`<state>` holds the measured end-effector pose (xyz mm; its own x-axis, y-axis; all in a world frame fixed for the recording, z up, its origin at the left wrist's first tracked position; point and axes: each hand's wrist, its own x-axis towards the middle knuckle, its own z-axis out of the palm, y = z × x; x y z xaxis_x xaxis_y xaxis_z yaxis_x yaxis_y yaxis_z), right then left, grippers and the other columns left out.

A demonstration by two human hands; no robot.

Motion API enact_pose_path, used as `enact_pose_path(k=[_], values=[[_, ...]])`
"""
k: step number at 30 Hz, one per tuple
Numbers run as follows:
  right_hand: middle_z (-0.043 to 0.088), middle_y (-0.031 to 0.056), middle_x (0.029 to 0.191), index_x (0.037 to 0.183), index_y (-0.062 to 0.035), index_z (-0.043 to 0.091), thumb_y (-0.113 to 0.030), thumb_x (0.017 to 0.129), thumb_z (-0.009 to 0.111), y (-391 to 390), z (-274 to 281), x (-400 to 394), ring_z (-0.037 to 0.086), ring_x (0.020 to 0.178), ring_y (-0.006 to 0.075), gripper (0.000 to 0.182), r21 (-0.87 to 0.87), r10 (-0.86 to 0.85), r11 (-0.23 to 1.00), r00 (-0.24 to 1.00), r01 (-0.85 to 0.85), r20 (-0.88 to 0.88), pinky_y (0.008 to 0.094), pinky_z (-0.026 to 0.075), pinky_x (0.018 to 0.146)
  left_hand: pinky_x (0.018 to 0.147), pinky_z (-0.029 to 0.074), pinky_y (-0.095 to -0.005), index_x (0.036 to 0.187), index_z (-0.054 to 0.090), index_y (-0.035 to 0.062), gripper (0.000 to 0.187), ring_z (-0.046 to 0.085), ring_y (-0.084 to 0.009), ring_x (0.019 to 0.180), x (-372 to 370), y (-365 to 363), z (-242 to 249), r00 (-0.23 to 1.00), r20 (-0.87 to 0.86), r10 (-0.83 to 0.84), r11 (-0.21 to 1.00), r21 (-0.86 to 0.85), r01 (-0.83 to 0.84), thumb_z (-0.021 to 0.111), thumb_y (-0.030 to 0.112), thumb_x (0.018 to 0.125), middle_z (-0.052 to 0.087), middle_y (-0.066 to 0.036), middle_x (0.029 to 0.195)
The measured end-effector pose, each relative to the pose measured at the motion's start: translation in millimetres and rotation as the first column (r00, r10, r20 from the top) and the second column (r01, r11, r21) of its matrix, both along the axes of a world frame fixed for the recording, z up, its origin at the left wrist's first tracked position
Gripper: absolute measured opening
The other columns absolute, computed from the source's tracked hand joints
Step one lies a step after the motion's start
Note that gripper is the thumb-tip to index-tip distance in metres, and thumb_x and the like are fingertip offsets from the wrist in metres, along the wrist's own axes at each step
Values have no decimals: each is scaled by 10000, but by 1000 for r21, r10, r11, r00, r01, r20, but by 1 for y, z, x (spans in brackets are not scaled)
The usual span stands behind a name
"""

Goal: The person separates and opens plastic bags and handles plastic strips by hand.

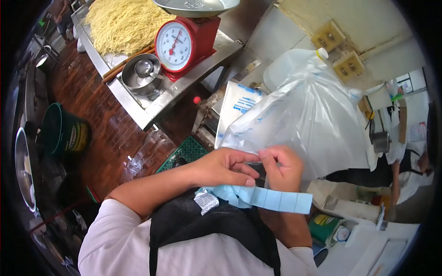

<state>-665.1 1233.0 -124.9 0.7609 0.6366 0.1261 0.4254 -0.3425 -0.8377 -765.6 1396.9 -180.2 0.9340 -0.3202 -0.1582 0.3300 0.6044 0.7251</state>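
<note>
A large clear plastic bag (299,115) spreads out beyond my hands. My right hand (283,168) is closed, thumb and index pinched at the bag's near edge. Just beside it, my left hand (228,166) has curled fingers, its index tip meeting the right fingertips; what lies between its fingers is hidden. Under the left hand, a light blue segmented strip (281,200) stretches to the right across the black apron (198,230). A crumpled printed silver-white piece (206,201) hangs at the strip's left end.
A steel table (138,112) at upper left bears yellow noodles (124,25), a red scale (195,43) and a metal pot (133,76). A printed bag pack (235,103) is behind the plastic bag. A green bucket (64,131) stands left. Another person's arm (395,184) shows right.
</note>
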Motion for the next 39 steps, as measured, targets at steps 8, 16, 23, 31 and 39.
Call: enact_pose_path(k=[8,16,23,31,39], values=[[672,112,904,1001,3,685,-41,867,625,-1,4,-3,639,820,195,153,-31,68,997,996,-70,-63,313,500,750,895,497,-311,1285,557,-19,505,629,-183,1018,3,35,-30,985,-17,173,985,-2,-173,646,282,889,657,-122,1130],[654,124,1094,1185,-14,606,-99,865,633,16,1,3,624,1050,241,333,-682,423,598,889,-421,-177,358,486,905,851,522,-354,1398,426,2,1113,648,-318,1055,8,60,58,765,561,-317,415,807,-420,815,634,569,625,-228,1189],[572,188,1279,1235,-93,588,-174,846,646,17,-85,15,548,1190,254,402,-756,197,615,972,-225,-128,363,443,974,721,532,-373,1110,659,33,457,671,-351,861,21,10,32,847,500,-180,114,866,-487,732,367,807,684,-189,971],[637,174,1135,1155,-36,622,-153,710,784,-28,79,38,609,1061,346,488,-80,739,647,650,-758,-177,406,475,932,695,495,-305,958,688,7,229,623,-127,746,19,43,5,957,201,209,727,623,-290,603,218,933,680,-67,780],[674,60,820,996,-7,695,-200,781,761,11,62,65,536,610,102,297,-325,270,914,962,-244,37,256,444,573,763,487,-277,1035,673,-8,242,595,-91,817,21,42,-5,973,200,116,838,506,-204,622,205,932,681,-27,854]])
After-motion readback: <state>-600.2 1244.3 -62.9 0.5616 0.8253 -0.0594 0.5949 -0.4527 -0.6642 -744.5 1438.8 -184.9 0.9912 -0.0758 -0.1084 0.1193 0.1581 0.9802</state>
